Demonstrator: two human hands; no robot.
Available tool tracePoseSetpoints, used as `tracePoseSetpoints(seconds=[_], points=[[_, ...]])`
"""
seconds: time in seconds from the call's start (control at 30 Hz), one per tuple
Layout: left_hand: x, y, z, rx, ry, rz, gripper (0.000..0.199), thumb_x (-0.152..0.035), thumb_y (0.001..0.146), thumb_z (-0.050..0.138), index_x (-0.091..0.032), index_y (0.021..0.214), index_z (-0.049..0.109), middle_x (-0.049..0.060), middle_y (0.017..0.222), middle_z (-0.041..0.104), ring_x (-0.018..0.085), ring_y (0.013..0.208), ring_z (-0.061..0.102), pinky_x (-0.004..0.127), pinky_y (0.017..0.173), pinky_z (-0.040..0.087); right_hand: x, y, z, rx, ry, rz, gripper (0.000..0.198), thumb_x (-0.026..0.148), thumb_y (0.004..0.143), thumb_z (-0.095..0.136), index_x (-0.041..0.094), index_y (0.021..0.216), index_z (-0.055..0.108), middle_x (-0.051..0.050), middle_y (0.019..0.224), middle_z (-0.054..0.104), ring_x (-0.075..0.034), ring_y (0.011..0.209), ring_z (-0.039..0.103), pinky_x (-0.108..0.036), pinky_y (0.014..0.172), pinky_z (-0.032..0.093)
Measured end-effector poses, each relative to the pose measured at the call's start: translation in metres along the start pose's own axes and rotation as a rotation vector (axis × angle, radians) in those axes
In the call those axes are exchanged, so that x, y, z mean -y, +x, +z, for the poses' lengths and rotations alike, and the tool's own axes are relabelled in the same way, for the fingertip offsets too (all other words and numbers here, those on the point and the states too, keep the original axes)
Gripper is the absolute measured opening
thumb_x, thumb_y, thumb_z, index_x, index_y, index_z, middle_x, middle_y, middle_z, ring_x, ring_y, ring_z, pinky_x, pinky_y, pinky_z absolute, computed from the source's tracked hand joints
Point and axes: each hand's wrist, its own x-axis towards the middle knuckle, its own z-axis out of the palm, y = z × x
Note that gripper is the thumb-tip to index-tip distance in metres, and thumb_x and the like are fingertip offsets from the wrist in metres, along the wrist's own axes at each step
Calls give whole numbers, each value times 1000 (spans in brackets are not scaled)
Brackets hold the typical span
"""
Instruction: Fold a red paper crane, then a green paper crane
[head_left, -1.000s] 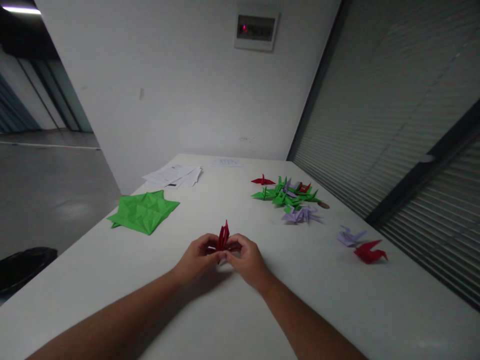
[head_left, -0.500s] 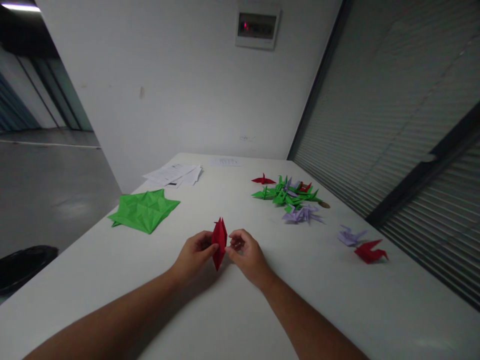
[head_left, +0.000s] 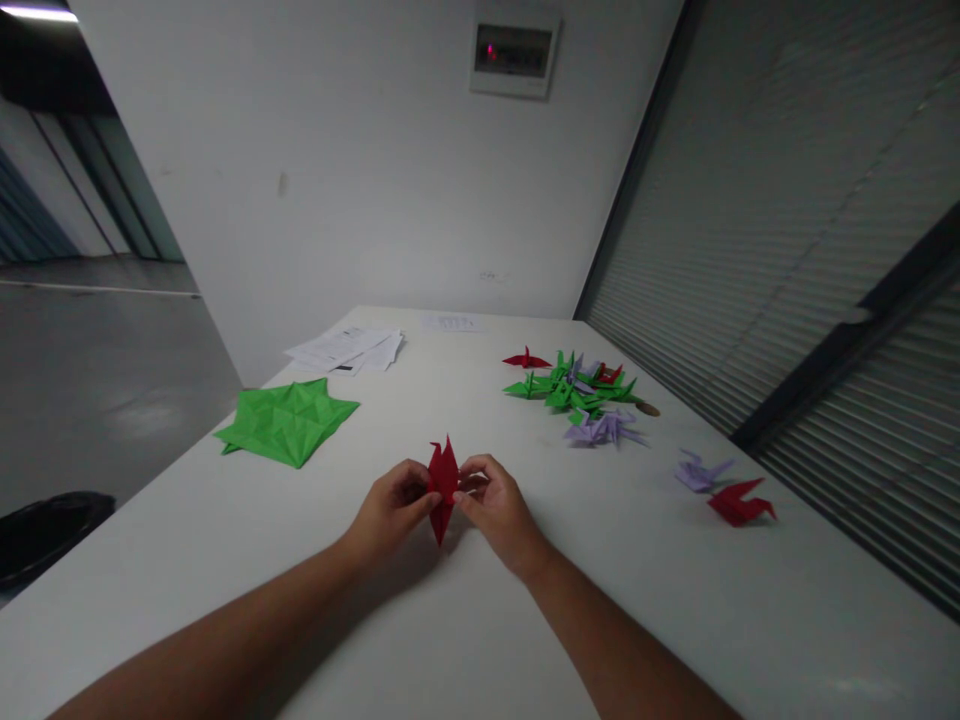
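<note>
A red origami crane (head_left: 443, 482), partly folded, is held upright just above the table, its pointed tip downward and a small bent head at its top left. My left hand (head_left: 395, 502) pinches its left edge between thumb and fingers. On the opposite edge, my right hand (head_left: 490, 505) is closed with thumb and fingertips at the paper. The fingers behind the crane are partly hidden.
Creased green paper sheets (head_left: 292, 422) lie left, with printed papers (head_left: 349, 348) behind. A pile of green, purple and red cranes (head_left: 574, 385) sits back right. A purple crane (head_left: 701, 471) and a red crane (head_left: 741, 503) stand nearer. A black bin (head_left: 56, 530) is beside the table.
The red crane has turned so that a broader face shows. My right fingers, slightly apart from it before, now grip its right edge.
</note>
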Motion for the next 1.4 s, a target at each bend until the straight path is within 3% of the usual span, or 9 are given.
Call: tracePoseSetpoints(seconds=[0.2,0.37,0.43,0.67,0.83,0.93,1.07,1.17,1.4], points=[[3,-1,-3,50,5,13,22,-37,85,78,-17,91,70,5,86,74,18,78,68,30,73,55,-1,1,0,11,97,-20,27,20,77,76,25,99,61,0,92,62,-16,81,62,-27,71,52],[1,1,-3,31,-8,38,16,-32,82,79,-18,87,75,5,85,74,17,76,68,28,72,54,-3,4,-2,16,-23,-176,7,18,80,72,23,85,71,-3,96,60,-17,90,61,-28,77,51],[1,1,-4,25,-18,48,12,-30,82,79,-18,85,77,5,88,75,18,80,68,28,75,54,-2,4,-2,18,-57,-188,9,15,80,69,23,83,73,-3,97,61,-17,91,61,-28,78,50],[2,-1,-7,-15,3,33,10,-24,88,70,-19,88,79,6,93,76,19,88,68,29,81,52,6,0,-4,64,-91,-140,11,25,88,66,21,86,75,-5,91,66,-19,88,62,-31,79,49],[-2,-1,-3,33,-19,-30,18,-33,83,79,-16,82,72,3,77,70,15,69,63,26,66,51,9,0,-2,61,-144,-164,7,26,82,75,20,78,73,-3,85,65,-18,81,61,-29,73,48],[-1,0,0,16,-76,-20,25,-33,80,82,-17,86,65,1,78,69,14,69,62,25,64,50,6,-1,-1,41,-106,-134,9,24,79,77,20,78,69,-2,83,65,-18,78,62,-29,72,50],[2,1,2,-27,-179,-22,36,-31,77,86,-20,88,53,-2,78,66,13,69,62,23,63,50,-2,-1,-1,-2,21,-62,17,21,77,77,22,86,63,-1,84,67,-17,76,64,-29,73,52],[1,1,2,-21,-195,-36,38,-31,77,87,-20,89,53,-1,80,67,14,71,64,24,65,51,-5,-1,-1,-11,82,-50,25,20,76,78,23,92,59,-1,88,68,-17,79,65,-30,74,53],[1,2,1,-12,-232,-41,41,-31,75,89,-20,93,53,1,83,70,15,74,67,26,67,53,-6,-1,-2,48,16,27,27,25,78,78,21,100,63,-4,90,72,-18,81,67,-30,74,53]])
